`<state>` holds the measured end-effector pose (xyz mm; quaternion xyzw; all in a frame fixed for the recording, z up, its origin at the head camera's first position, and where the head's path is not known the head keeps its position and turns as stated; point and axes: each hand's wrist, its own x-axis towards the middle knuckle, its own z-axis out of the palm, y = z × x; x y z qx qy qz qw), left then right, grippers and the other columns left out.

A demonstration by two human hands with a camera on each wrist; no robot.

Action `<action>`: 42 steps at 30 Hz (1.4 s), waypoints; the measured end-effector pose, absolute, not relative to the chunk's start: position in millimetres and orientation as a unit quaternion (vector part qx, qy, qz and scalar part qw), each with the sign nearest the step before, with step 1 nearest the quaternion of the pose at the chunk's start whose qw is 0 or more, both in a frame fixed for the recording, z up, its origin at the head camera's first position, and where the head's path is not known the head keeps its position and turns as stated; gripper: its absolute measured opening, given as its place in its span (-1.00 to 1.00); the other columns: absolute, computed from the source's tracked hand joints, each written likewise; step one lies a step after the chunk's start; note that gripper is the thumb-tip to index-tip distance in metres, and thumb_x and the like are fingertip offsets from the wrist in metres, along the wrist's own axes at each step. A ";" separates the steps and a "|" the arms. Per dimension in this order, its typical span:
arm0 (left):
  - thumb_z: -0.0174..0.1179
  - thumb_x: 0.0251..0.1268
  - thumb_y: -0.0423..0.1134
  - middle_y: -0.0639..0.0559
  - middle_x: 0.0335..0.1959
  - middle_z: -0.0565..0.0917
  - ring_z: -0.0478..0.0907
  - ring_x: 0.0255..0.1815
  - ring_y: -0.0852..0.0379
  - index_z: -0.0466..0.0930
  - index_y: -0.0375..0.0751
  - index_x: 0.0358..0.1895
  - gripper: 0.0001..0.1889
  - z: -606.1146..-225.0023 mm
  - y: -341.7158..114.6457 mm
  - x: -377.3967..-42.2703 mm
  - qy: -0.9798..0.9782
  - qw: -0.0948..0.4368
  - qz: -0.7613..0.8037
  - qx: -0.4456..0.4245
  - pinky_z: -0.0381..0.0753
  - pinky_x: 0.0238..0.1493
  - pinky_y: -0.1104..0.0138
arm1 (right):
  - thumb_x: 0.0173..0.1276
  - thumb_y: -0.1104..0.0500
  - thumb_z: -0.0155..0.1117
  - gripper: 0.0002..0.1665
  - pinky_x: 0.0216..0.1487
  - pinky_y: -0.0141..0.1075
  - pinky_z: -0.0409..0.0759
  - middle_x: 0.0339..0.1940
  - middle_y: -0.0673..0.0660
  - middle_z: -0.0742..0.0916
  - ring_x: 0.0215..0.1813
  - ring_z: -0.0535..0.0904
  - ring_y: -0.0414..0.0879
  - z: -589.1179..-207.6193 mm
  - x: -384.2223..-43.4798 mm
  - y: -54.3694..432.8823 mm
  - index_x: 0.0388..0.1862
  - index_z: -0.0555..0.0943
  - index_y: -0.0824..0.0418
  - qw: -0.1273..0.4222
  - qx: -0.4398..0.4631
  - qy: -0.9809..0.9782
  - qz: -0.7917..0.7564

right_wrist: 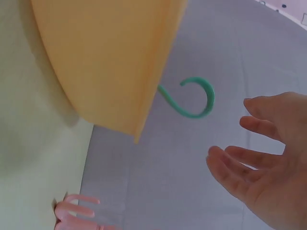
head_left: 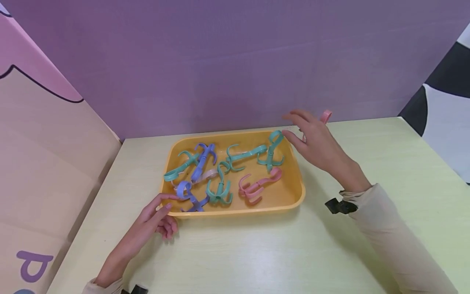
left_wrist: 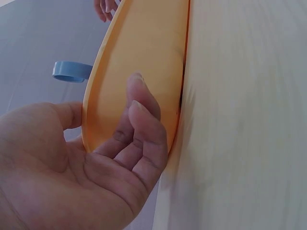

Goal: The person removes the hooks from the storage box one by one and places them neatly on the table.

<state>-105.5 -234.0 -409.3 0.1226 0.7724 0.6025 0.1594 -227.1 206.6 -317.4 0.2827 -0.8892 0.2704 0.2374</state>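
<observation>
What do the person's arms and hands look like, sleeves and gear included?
The left hand and right hand are ungloved. A long beige fabric sleeve covers the right arm; a matching beige cuff shows on the left. A small black block sits at each wrist.

On my remote feed I list: one purple wall (head_left: 235, 61), one pale wood-grain tabletop (head_left: 235, 257) with soft sheen, one pink-and-cream panel (head_left: 44, 134) left, one black-and-white panel (head_left: 446, 69) right.

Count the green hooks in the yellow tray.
4 in the yellow tray: left green hook, front-centre green hook, back-centre green hook, back-right green hook. Others could be hidden.
</observation>
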 end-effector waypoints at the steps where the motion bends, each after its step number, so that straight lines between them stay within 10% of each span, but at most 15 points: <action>1: -0.19 0.67 -0.04 -0.29 -0.46 0.66 0.59 -0.57 -0.03 0.25 -0.16 0.36 -0.61 -409.6 -233.8 -105.6 0.772 0.160 0.603 0.123 0.67 -0.52 0.14 | 0.47 0.19 0.25 -0.59 0.13 0.03 0.46 0.20 0.21 0.58 -0.15 0.59 0.06 -318.8 -226.7 204.8 0.25 0.53 0.27 0.233 0.287 -0.890 0.267; 42: -0.18 0.67 -0.03 -0.28 -0.46 0.66 0.59 -0.58 -0.04 0.28 -0.11 0.34 -0.62 -410.7 -234.0 -105.7 0.776 0.156 0.600 0.117 0.67 -0.52 0.12 | 0.33 0.22 0.42 -0.73 -0.30 -0.10 0.61 -0.28 0.15 0.66 -0.33 0.60 0.09 -329.9 -219.0 185.0 -0.08 0.55 0.25 0.202 0.282 -0.914 0.211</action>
